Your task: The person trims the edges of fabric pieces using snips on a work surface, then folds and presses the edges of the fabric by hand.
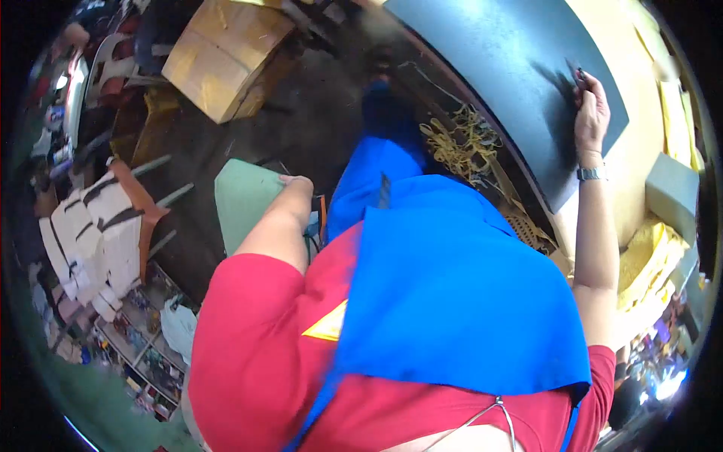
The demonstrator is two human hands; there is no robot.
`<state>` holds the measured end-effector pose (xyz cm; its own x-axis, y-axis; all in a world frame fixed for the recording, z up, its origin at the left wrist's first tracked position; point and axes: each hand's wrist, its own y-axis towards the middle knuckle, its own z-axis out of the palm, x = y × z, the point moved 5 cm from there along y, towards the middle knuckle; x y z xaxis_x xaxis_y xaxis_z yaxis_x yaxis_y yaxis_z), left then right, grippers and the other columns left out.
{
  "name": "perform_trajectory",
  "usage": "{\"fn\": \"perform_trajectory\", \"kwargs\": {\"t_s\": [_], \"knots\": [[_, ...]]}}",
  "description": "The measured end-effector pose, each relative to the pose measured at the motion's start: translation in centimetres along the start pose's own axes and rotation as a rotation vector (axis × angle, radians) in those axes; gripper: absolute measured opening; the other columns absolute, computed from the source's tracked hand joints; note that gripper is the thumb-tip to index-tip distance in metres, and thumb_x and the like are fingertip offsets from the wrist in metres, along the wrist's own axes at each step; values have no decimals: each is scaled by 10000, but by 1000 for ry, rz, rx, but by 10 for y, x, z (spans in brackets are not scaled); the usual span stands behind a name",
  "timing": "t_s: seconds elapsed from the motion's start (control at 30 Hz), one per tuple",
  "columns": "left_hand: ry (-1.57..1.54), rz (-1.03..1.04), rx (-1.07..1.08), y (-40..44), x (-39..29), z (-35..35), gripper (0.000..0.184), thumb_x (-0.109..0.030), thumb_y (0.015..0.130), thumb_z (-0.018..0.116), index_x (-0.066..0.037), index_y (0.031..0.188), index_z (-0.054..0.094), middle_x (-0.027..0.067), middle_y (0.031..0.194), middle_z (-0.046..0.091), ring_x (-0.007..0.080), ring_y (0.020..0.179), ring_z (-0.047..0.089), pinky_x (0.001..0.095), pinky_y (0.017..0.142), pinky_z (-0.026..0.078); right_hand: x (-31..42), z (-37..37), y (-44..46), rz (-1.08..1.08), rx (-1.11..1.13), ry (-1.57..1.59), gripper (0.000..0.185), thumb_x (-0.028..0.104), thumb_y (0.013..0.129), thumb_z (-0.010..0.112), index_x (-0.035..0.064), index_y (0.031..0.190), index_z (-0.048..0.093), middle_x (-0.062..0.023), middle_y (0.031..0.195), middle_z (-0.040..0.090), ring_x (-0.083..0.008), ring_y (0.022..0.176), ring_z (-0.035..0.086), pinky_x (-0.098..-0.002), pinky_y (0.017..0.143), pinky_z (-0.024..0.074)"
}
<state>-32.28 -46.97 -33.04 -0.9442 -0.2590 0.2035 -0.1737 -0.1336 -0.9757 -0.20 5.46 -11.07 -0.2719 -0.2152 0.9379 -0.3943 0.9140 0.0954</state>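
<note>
My right hand, with a metal watch on its wrist, is raised over the right edge of a dark sheet. Its fingers pinch a small dark object, too small to name for certain. The sheet lies on a pale work table, and the hand casts a shadow on it. Low at my left side, my left hand is closed at the edge of a flat green panel, perhaps a seat. Its thumb shows at the panel's edge; the other fingers are mostly hidden.
Yellow scraps lie under the table's edge. A cardboard box stands on the dark floor ahead. Stacked white pieces rest on a stool at left. Yellow material and a grey block sit at right.
</note>
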Motion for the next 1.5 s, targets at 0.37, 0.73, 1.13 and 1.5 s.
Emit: {"fn": "perform_trajectory", "kwargs": {"t_s": [0.37, 0.73, 1.13, 1.5], "knots": [[66, 131, -174, -3, 8, 11, 414, -321, 830, 667, -65, 1154, 680, 147, 1224, 650, 294, 1149, 616, 443, 942, 494, 17, 6, -11, -21, -38, -84, 312, 49, 899, 413, 39, 1109, 643, -8, 896, 644, -82, 790, 546, -220, 772, 458], [197, 215, -202, -4, 17, -49, 395, -299, 834, 659, -63, 1150, 683, 147, 1214, 655, 293, 1138, 621, 437, 932, 499, 20, 11, -17, -28, 13, -305, 300, 10, 876, 415, 37, 1076, 637, -36, 831, 572, -134, 786, 563, -274, 780, 475], [331, 245, -214, -17, 6, -144, 376, -276, 838, 651, -61, 1145, 685, 147, 1203, 660, 291, 1127, 627, 430, 921, 503, 37, 10, -17, -65, 16, -225, 280, 53, 791, 466, 30, 1011, 638, -181, 799, 605, -337, 797, 606, -385, 769, 493], [454, 256, -199, -58, 13, -223, 359, -254, 842, 643, -59, 1140, 687, 147, 1194, 665, 290, 1116, 633, 423, 911, 508, 51, 4, -15, -61, 62, -231, 265, 19, 794, 474, 66, 989, 647, -122, 811, 610, -312, 763, 584, -395, 744, 477]]}}
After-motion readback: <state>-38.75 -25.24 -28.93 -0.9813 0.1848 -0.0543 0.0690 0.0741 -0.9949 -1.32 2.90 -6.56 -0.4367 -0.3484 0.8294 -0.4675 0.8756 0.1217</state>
